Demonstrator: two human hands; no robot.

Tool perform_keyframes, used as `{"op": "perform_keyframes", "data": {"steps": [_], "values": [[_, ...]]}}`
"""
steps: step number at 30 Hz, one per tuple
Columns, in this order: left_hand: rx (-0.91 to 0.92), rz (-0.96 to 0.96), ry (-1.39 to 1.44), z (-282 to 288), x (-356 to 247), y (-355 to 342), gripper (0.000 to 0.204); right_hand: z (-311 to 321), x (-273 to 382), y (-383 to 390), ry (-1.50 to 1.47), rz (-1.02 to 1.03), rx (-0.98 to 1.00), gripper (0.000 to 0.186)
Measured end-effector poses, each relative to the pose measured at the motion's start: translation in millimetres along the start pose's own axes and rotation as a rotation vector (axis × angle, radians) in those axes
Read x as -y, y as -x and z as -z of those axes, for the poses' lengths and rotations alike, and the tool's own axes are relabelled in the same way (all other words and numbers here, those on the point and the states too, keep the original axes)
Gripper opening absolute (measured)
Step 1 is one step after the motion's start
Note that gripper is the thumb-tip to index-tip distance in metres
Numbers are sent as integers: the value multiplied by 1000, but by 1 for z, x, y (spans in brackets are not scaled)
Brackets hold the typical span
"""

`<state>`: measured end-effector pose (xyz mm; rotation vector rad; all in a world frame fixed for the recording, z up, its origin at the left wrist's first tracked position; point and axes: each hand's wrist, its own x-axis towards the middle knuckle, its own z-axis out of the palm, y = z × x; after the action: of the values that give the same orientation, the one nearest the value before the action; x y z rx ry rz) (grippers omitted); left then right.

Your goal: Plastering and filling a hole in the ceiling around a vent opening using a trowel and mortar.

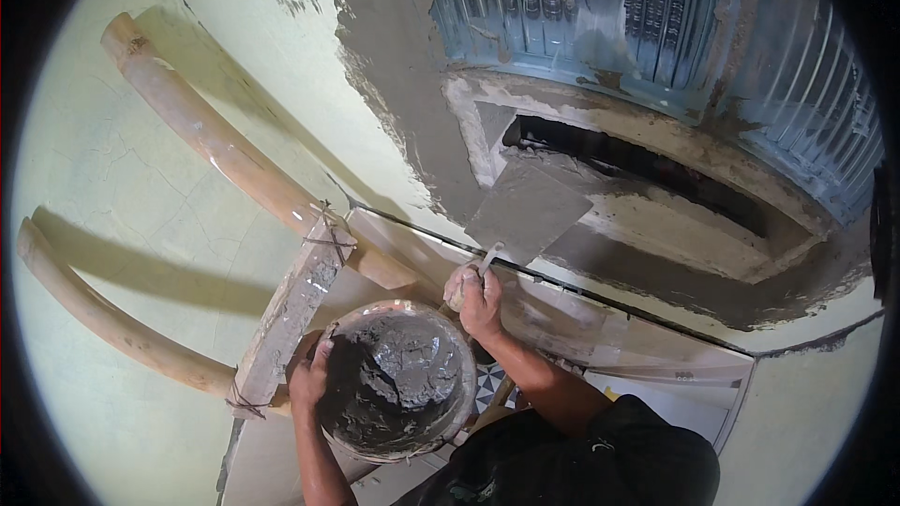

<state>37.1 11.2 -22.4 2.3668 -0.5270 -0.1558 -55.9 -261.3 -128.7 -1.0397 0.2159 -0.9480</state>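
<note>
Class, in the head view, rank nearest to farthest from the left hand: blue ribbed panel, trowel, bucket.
1. Bucket: touching the left hand, on its right.
2. Trowel: above and right, in the right hand.
3. Blue ribbed panel: farthest, at upper right.

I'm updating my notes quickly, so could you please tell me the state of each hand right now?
Left hand: closed, holding the bucket at its rim.
Right hand: closed, holding the trowel by its handle.
</note>
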Motion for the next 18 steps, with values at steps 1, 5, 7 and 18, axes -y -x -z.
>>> {"op": "perform_keyframes", "data": {"steps": [1, 5, 7, 18], "values": [[2, 1, 2, 0, -1, 0, 47, 0, 1, 1, 25, -13, -13, 21], [-10, 23, -29, -1, 2, -1, 48, 2, 2, 7, 58, -40, -51, 24], [-15, 33, -26, 0, 5, 0, 49, 3, 13, 13, 119, -47, -50, 26], [-40, 44, 42, -2, 1, 0, 46, 47, 60, 49, 547, -1, -66, 21]]}}
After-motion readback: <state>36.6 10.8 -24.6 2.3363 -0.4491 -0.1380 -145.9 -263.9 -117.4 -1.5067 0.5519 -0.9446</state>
